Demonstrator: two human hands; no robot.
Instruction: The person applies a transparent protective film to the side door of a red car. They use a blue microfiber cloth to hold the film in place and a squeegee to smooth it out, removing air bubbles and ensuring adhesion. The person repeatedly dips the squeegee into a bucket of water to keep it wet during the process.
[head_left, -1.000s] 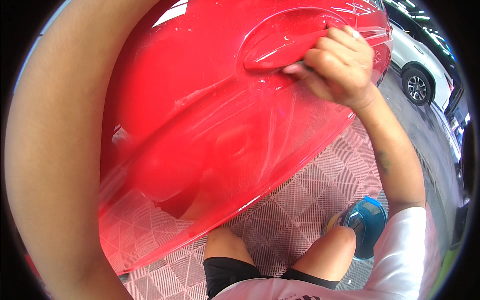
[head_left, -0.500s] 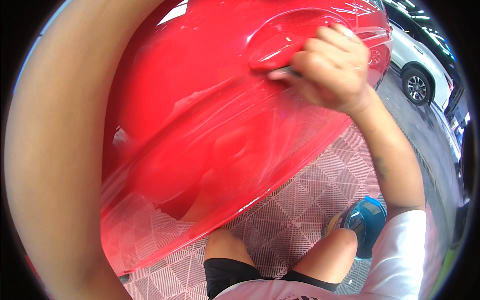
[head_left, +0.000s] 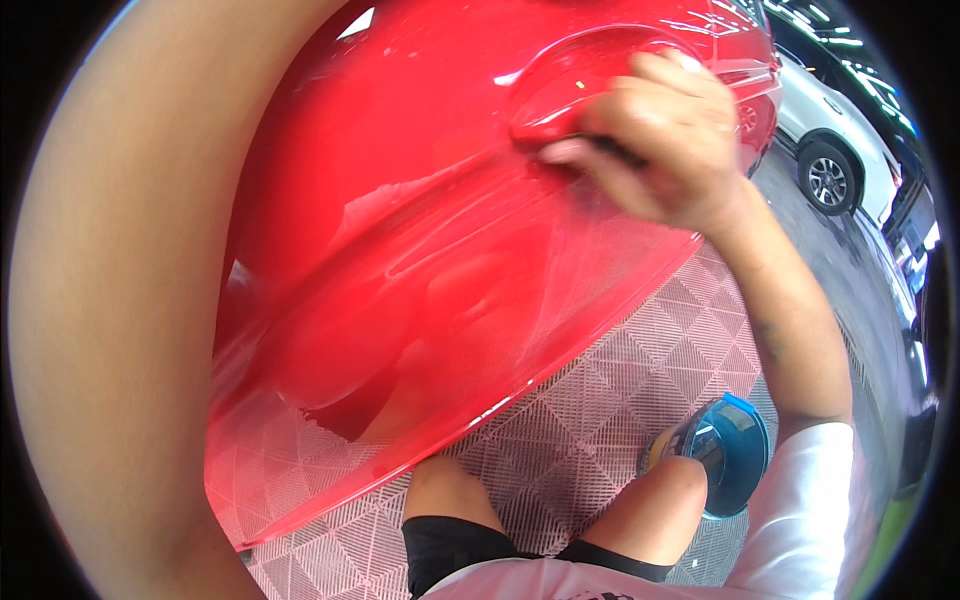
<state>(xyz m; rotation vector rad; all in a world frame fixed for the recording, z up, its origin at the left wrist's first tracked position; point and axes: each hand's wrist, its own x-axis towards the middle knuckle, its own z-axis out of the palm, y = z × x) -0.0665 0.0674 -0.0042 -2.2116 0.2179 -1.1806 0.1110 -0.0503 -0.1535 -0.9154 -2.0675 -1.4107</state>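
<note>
A glossy red car body panel fills the middle of the view, with whitish streaks and a pale ragged outline along its crease. My right hand is closed, knuckles up, at the lower right side of a rounded recess in the panel. A dark thing shows between its fingers and thumb; most of it is hidden, and motion smears it. My left arm rises along the left side and passes out at the top edge, so my left hand is not in view.
A clear blue bucket stands on the tiled grid floor beside my right knee. The panel's lower edge curves just beyond my knees. A white car is parked at the far right.
My right hand stays by the recess, its wrist slightly lower and its grip turned a little. My left arm has shifted slightly to the right. The view has moved a little.
</note>
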